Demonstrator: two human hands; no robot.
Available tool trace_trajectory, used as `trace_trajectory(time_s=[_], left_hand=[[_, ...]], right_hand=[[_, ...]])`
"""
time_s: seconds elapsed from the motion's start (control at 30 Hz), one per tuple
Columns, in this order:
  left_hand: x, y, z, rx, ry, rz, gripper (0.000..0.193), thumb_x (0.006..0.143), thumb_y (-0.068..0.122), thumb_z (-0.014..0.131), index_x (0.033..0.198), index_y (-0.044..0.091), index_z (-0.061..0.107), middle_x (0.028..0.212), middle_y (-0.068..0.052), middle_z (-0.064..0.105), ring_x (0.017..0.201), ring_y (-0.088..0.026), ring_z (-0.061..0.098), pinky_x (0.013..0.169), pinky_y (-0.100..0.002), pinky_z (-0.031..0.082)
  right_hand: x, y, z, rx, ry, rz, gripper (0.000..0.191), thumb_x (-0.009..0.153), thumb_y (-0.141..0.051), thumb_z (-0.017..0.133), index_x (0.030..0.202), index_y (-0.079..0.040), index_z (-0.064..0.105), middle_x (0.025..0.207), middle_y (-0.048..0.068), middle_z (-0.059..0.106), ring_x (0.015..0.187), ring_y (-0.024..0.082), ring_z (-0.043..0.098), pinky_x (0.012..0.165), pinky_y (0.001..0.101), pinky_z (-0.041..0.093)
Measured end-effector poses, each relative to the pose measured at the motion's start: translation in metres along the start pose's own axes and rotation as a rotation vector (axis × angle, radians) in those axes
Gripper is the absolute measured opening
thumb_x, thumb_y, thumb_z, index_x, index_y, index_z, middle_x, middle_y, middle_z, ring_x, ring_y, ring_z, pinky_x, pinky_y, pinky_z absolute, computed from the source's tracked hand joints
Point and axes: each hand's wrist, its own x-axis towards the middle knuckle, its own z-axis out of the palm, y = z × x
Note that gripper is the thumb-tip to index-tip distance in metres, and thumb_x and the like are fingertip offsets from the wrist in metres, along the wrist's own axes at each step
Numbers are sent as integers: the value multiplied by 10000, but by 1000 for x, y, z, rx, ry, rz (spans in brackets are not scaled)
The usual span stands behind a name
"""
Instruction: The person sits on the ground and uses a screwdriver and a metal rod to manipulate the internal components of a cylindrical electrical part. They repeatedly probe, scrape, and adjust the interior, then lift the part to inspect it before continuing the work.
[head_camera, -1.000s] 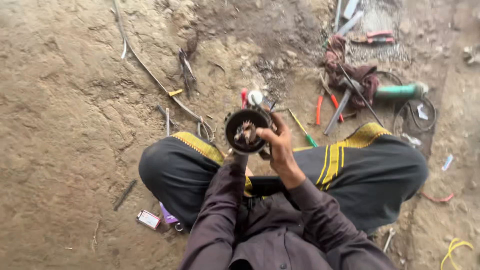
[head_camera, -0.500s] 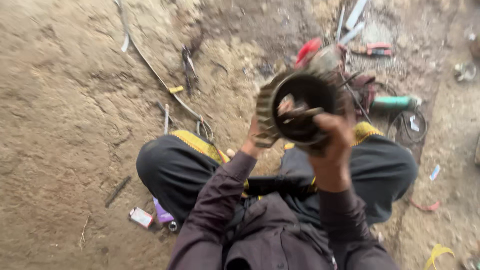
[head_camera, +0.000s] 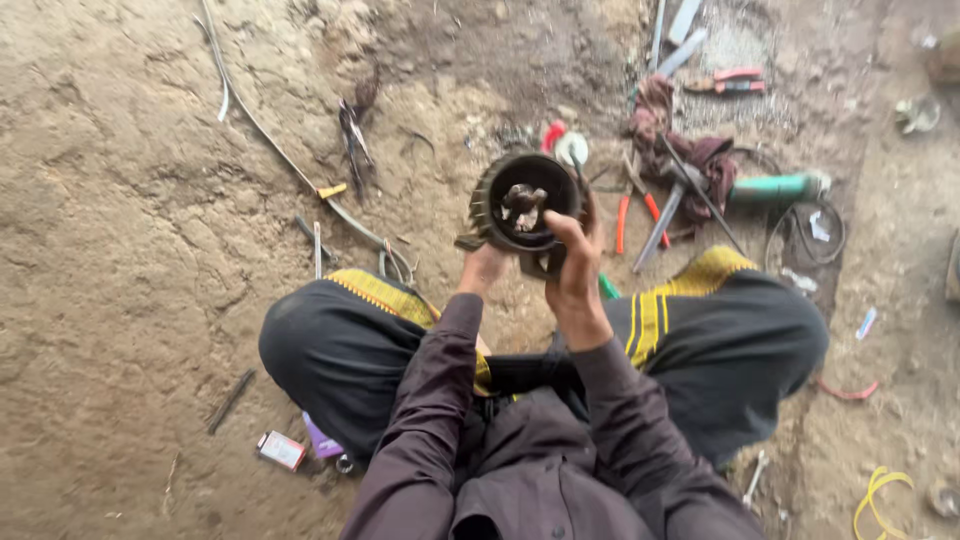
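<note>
I sit cross-legged on bare ground and hold a dark, round finned motor part (head_camera: 520, 200) up in front of me, its open end facing me with metal pieces inside. My left hand (head_camera: 484, 268) grips it from below on the left. My right hand (head_camera: 572, 262) holds its right rim, fingers curled over the edge. Both sleeves are dark purple-brown.
Tools lie beyond my knees: red-handled pliers (head_camera: 728, 82), screwdrivers with red handles (head_camera: 640, 212), a hammer (head_camera: 664, 208), a maroon rag (head_camera: 690, 150), a green power tool (head_camera: 775, 188) with a cord. A long wire (head_camera: 290, 165) crosses the dirt. A small box (head_camera: 280, 449) lies by my left knee.
The motor part was raised close to the camera half a second ago and has come back down and to the left, farther from my face. Both hands stayed on it.
</note>
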Motion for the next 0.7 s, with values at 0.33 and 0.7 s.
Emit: trace_trajectory(time_s=[0.33,0.7], left_hand=[[-12,10,2,1077,-227,648,221,980,126,673,1181,41,712,1171,-122,741,1084,-280,680,905,-427,539],[-18,-4,19,529,-477,701,578,1039,289,583,1523,63,364,1538,-90,486,1397,-155,470,1193,-359,423]], right_hand=[[0,5,-16,-1,-4,37,620,847,-111,608,1436,-29,433,1235,147,594,1078,242,660,882,361,611],[-66,-119,9,74,-77,-54,707,835,-95,608,1497,-57,364,1242,161,619,1023,260,683,844,415,628]])
